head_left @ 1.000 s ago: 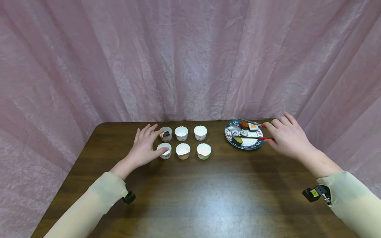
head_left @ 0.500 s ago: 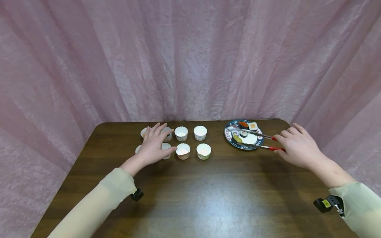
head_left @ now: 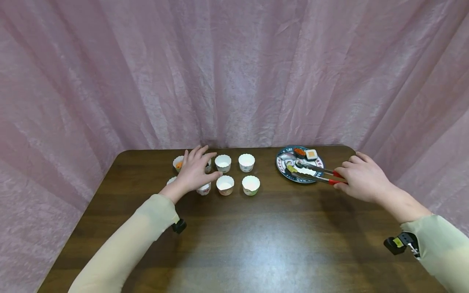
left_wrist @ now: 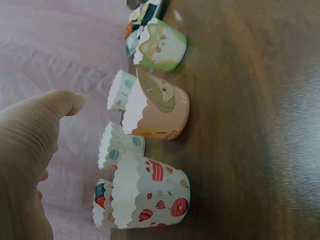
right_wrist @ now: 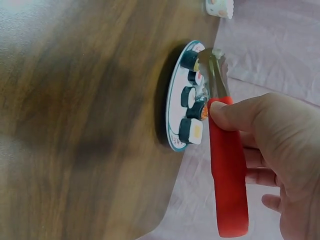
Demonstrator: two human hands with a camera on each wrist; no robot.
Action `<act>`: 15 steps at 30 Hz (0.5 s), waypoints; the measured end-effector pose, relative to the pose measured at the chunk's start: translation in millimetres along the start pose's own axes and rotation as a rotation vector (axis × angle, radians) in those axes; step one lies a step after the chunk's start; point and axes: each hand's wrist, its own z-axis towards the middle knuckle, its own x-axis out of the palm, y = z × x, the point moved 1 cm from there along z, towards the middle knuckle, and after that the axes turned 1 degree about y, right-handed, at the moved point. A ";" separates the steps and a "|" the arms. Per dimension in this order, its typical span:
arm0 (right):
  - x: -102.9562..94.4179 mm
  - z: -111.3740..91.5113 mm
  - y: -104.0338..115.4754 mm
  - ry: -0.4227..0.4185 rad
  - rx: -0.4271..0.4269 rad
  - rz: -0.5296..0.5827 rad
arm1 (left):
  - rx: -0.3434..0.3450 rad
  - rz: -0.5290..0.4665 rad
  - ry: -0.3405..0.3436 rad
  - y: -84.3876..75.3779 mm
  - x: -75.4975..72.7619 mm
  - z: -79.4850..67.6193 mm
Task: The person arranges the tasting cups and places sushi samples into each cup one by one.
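My right hand (head_left: 364, 179) grips a pair of red-handled metal tongs (right_wrist: 227, 165). The tongs' tips reach over a round patterned plate (head_left: 280, 170), close around sushi pieces at its near left. A yellow-green-topped sushi piece (head_left: 292, 169) lies at one tip. An orange-roe sushi piece (head_left: 299, 152) and a square white sushi piece (head_left: 311, 154) sit at the plate's back. My left hand (head_left: 194, 171) is over the left paper cups with its fingers spread, holding nothing and hiding part of them. A cup with red cake prints (left_wrist: 160, 192) stands below it.
More paper cups stand in two rows, among them a white cup (head_left: 246, 163), a brown-printed cup (head_left: 225, 186) and a green-printed cup (head_left: 250, 186). At the far left, a cup (head_left: 178, 163) holds something orange. A pink curtain (head_left: 234, 73) hangs behind the wooden table (head_left: 234, 236).
My left hand has moved right across the cups, uncovering those at far left. My right hand has drawn right and toward me with the tongs, whose tips have come closer together over the plate.
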 end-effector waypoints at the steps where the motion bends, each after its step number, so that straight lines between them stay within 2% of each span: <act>1: -0.2 0.7 -0.2 0.012 0.003 0.001 | -0.003 -0.002 0.004 0.7 0.6 2.3; 6: 1.1 2.3 -1.7 0.035 0.004 0.014 | -0.030 -0.014 0.033 1.1 1.8 13.3; 15: 2.3 5.8 -1.1 0.054 0.005 0.032 | -0.126 0.002 0.099 7.2 7.9 32.7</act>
